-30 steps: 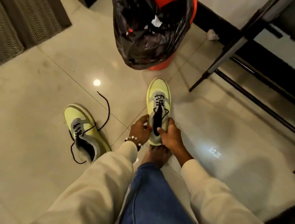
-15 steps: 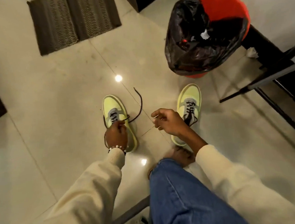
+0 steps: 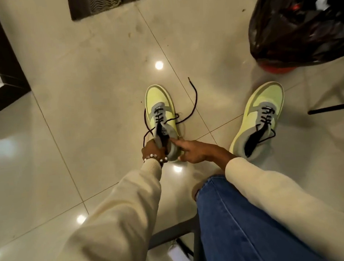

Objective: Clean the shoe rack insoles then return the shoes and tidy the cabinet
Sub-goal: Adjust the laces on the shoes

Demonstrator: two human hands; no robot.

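Left of the black bin bag [image 3: 300, 24], on the tiled floor [image 3: 86, 94], we now have both hands on the nearer sneaker [image 3: 162, 119]. Half a second ago only our left hand [image 3: 153, 152] had reached it while the right hovered in the air; a second ago both were working the other sneaker [image 3: 259, 116], which stands alone just below the bag. Our left hand curls round the heel collar, and our right hand [image 3: 195, 152] lays a straight forefinger against the tongue, its other fingers loosely folded. One loose lace [image 3: 192, 98] trails toward the bag. We judge the work has passed from one shoe to its mate, opening it to reach the insole, so returning the shoes is not yet near.
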